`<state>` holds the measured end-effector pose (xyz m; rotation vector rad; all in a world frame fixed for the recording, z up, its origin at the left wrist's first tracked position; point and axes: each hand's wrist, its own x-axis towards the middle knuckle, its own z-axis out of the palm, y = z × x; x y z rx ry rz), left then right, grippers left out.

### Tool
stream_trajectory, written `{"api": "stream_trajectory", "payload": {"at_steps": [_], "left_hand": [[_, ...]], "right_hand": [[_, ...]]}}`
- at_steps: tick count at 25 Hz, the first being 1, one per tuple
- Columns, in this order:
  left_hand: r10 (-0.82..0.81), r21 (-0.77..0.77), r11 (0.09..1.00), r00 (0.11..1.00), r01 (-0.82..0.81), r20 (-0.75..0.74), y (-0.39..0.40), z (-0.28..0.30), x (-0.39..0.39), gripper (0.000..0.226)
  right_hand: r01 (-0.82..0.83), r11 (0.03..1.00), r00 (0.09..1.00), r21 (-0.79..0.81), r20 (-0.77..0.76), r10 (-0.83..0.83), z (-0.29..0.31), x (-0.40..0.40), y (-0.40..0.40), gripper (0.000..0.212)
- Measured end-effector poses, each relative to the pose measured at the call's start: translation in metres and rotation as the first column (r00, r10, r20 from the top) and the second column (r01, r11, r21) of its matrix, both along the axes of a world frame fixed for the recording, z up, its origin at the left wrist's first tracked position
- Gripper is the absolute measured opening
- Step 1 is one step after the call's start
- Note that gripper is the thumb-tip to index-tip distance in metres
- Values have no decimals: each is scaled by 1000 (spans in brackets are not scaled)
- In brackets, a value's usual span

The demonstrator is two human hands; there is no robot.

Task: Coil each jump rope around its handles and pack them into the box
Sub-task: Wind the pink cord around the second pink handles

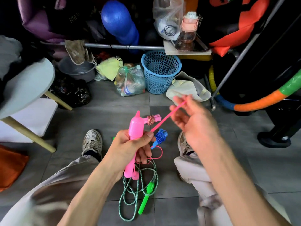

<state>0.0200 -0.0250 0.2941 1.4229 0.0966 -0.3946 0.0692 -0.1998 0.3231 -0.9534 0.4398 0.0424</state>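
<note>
A: So, where are we now?

B: I'm on the pink rope. My left hand (130,149) is curled tight round the pink handles (135,128), holding them up over the floor (104,115).

A: And the other hand?

B: My right hand (193,118) pinches the pink cord (164,119) near my fingertips. The rest of its fingers are loose. The cord runs straight and tight from the handles to that hand.

A: Is any of it wrapped yet?

B: I can't tell. My fingers hide that part. More pink cord hangs in a loop under my left hand.

A: What about the other ropes?

B: A blue rope (160,137) and a small pink one (152,119) lie on the floor, each already wound up. The green rope (146,194) lies loose between my feet, not coiled.

A: What comes next?

B: I think I should swing the cord round the handles, keep it tight, and make each turn sit beside the last.

A: And the box?

B: I can't see one for sure from here.
</note>
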Motion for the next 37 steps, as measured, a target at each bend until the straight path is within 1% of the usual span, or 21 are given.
{"api": "stream_trajectory", "payload": {"at_steps": [1,2,3,4,6,7,8,10,13,15,17,18,19,21,22,23,25,28,30,33,37], "left_hand": [[3,-6,1000,1000,-3,-8,0,0,0,22],[10,-13,1000,1000,-10,-15,1,0,0,23],[17,-20,1000,1000,-17,-18,1,1,0,24],[24,-24,999,1000,-25,-18,0,1,1,25],[33,-23,999,999,-34,-9,0,0,0,27],[35,-19,999,999,-35,-1,0,-1,0,29],[34,-18,999,999,-34,3,-1,-1,0,29],[32,-25,999,999,-32,-1,0,0,1,27],[13,-25,1000,999,-14,-35,1,1,1,26],[-11,-13,1000,999,11,-43,2,1,0,26],[-20,-19,1000,999,19,-44,2,1,-1,24],[-16,-28,999,999,15,-45,2,1,-1,22],[-8,-42,999,999,6,-47,2,2,-1,21],[13,-81,997,999,-17,-50,2,3,-1,19],[24,-97,995,998,-29,-52,3,3,-1,18],[33,-105,994,998,-39,-58,3,3,0,19],[28,-121,992,996,-38,-82,4,4,-1,20],[-49,-164,986,993,32,-103,4,7,-2,15],[-86,-168,983,992,70,-89,2,7,-3,15],[-106,-196,977,991,89,-81,0,5,-4,9],[-272,-248,938,957,240,-101,1,2,-8,19]], "right_hand": [[54,998,999,13,10,-54,2,2,-7,16],[36,999,999,10,2,-36,4,2,-10,20],[-57,998,998,-8,-38,56,4,0,-8,24],[-210,977,974,-28,-94,206,3,-5,0,28],[-494,867,862,-65,-163,480,-4,-20,21,31],[-547,833,832,-78,-158,532,-8,-26,30,26],[-536,840,841,-85,-138,523,-10,-28,35,19],[-423,903,905,-73,-89,416,-8,-24,35,11],[-152,988,988,-15,-10,152,1,-10,15,9],[49,998,999,-46,7,-49,5,-5,1,8],[82,995,996,-48,-14,-83,6,-3,-6,11],[9,999,999,-33,-53,-11,4,-4,-3,16],[-126,992,987,-17,-101,124,3,-7,3,22],[-437,898,888,-40,-175,424,-2,-19,21,33],[-515,853,849,-84,-185,495,-5,-22,28,33],[-523,843,848,-123,-167,502,-7,-22,31,29],[-422,898,906,-123,-89,413,-1,-17,26,18],[-196,976,980,-98,-49,192,10,-3,7,16],[-126,985,991,-114,-51,121,7,-4,4,16],[-41,998,999,-48,-28,39,7,-4,4,17],[106,994,994,-11,-20,-106,11,6,-19,17]]}}
